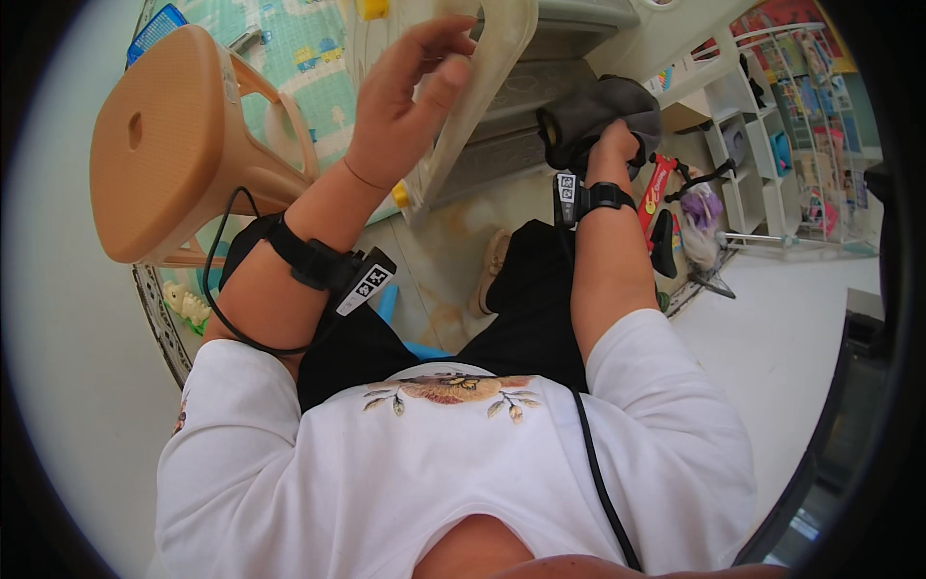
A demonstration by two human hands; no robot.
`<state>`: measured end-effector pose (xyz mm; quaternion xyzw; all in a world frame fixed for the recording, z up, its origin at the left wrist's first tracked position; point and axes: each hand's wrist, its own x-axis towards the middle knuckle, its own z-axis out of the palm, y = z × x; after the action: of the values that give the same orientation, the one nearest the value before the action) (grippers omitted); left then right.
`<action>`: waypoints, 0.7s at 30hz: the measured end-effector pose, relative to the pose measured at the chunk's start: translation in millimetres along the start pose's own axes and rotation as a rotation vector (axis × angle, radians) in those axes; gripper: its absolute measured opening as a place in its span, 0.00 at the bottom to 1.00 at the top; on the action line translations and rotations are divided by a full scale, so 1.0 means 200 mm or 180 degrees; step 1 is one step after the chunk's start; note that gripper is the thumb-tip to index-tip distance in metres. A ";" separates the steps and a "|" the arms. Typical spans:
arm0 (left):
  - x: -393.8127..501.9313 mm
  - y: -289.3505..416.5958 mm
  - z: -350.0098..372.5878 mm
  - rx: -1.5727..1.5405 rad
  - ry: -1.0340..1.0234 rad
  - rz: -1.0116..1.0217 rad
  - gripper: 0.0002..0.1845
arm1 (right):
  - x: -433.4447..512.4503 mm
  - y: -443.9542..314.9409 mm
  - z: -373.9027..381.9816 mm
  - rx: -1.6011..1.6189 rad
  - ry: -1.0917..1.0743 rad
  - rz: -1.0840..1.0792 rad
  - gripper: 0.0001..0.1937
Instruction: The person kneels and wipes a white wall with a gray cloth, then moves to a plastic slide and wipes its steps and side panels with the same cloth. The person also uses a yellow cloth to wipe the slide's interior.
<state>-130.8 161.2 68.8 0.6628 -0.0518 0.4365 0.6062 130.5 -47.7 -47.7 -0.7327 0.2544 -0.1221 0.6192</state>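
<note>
My left hand [416,94] is raised at the rim of a translucent plastic frame [499,65], its fingers curled and partly apart; whether they touch the frame is unclear. A dark grey cloth [597,108] with black edging hangs bunched at my right hand [618,141], whose fingers are hidden in its folds. Beyond and beneath the hands stand grey plastic steps or drawers [535,90], partly covered by the frame. Yellow plastic fittings [400,195] show on the frame's edge. Each forearm wears a black strap with a small device.
A tan plastic stool [155,145] stands at left, beside a patterned play mat [318,72]. At right are a red child's bike or scooter [657,188], a white cubby shelf [745,174] and a wire rack [817,130]. A toy dinosaur [187,304] lies at lower left.
</note>
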 end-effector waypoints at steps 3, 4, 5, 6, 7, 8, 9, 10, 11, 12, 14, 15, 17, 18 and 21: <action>-0.01 0.01 0.02 0.0659 -0.0642 -0.0371 0.22 | 0.10 0.15 0.07 0.0057 -0.0388 0.0195 0.26; -0.01 0.01 0.01 0.0842 -0.0919 -0.0668 0.22 | 0.13 0.22 0.09 0.0146 -0.0613 0.0152 0.26; -0.02 0.01 0.01 0.1017 -0.1196 -0.0969 0.23 | 0.16 0.29 0.11 0.0244 -0.0820 0.0104 0.26; -0.02 0.00 0.00 0.1057 -0.1216 -0.0933 0.22 | 0.18 0.36 0.15 -0.0152 -0.0958 -0.0380 0.24; -0.02 -0.01 0.00 0.1090 -0.1238 -0.0896 0.21 | 0.20 0.43 0.19 -0.0539 -0.1072 -0.0870 0.22; -0.02 -0.03 0.00 0.1132 -0.1224 -0.0816 0.20 | 0.24 0.49 0.20 -0.0735 -0.1245 -0.0970 0.22; -0.02 -0.05 0.01 0.1006 -0.1096 -0.0742 0.20 | 0.26 0.53 0.21 -0.0550 -0.1410 -0.0663 0.21; -0.02 -0.07 0.02 0.0899 -0.0923 -0.0615 0.20 | 0.28 0.57 0.22 -0.0156 -0.1621 0.0029 0.22; -0.03 -0.09 0.04 0.0850 -0.0777 -0.0582 0.21 | 0.28 0.59 0.22 0.0247 -0.1814 0.0722 0.24; -0.03 -0.10 0.04 0.0654 -0.0742 -0.0479 0.21 | 0.26 0.61 0.22 0.0291 -0.1996 0.1016 0.22; -0.04 -0.12 0.05 0.0364 -0.0733 -0.0463 0.22 | 0.17 0.64 0.22 0.0391 -0.2355 0.1598 0.20; -0.04 -0.11 0.05 0.0345 -0.0775 -0.0501 0.22 | 0.08 0.65 0.21 -0.0015 -0.2793 0.1415 0.19; -0.04 -0.10 0.04 0.0282 -0.0851 -0.0583 0.21 | -0.15 0.68 0.20 -0.0503 -0.3149 0.1816 0.17; -0.03 -0.10 0.04 0.0330 -0.0888 -0.0609 0.21 | -0.27 0.70 0.18 -0.0462 -0.3321 0.2423 0.17; -0.02 -0.06 0.02 0.0434 -0.1060 -0.0779 0.19 | -0.59 0.79 0.16 -0.1206 -0.4561 0.0826 0.19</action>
<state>-123.6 158.6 56.9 0.7665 -0.0408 0.2466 0.5915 12.0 24.4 -190.4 -0.6910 -0.1099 0.5045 0.5060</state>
